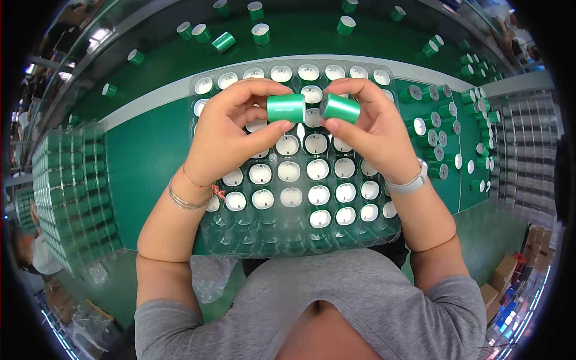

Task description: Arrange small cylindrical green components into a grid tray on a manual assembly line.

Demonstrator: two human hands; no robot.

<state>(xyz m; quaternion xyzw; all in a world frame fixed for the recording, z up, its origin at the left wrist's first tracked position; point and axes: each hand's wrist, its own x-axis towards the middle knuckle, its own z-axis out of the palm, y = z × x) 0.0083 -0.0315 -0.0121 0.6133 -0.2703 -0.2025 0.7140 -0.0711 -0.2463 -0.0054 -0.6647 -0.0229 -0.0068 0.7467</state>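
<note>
Between the thumb and fingers of my left hand (237, 120) lies a small green metallic container (286, 108), held sideways with printing on its side. My right hand (373, 117) pinches a second green container (343, 109), tilted, its darker end turned toward the first one; a narrow gap separates the two. Below both hands is a clear plastic tray (240, 237) with rows of pockets. Most visible pockets hold upright containers with white oval tops (287, 144). The nearest row and part of the one before it have vacant pockets at the left. My hands hide some of the middle rows.
Loose green containers (432, 138) stand and lie on the green table to the right. Beyond a pale rail (162, 84), a dark green belt carries scattered containers (261, 34). Filled trays are stacked at the left (75, 186); more trays (525, 150) are stacked at the right.
</note>
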